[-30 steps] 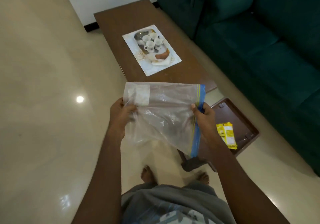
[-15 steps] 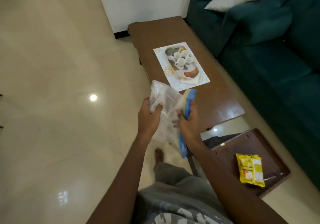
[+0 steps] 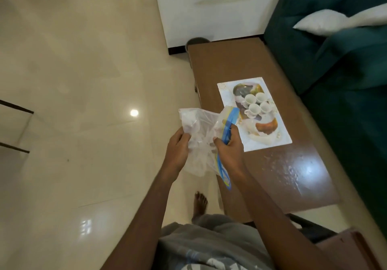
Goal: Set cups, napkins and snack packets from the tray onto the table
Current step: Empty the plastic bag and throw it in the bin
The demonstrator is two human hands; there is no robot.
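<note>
Near wood table [image 3: 282, 175], crumpled clr plastic bag [image 3: 201, 127]

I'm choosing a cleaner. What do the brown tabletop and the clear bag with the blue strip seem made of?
Brown tabletop: likely varnished or laminated wood, glossy; it mirrors a light. Clear bag with the blue strip: thin soft plastic film, see-through and crumpled.

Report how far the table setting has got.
Done: four white cups seem to stand on the placemat on the table. In hand: left hand and right hand grip a crumpled clear zip bag. Left: no napkins or snack packets show on the table.
</note>
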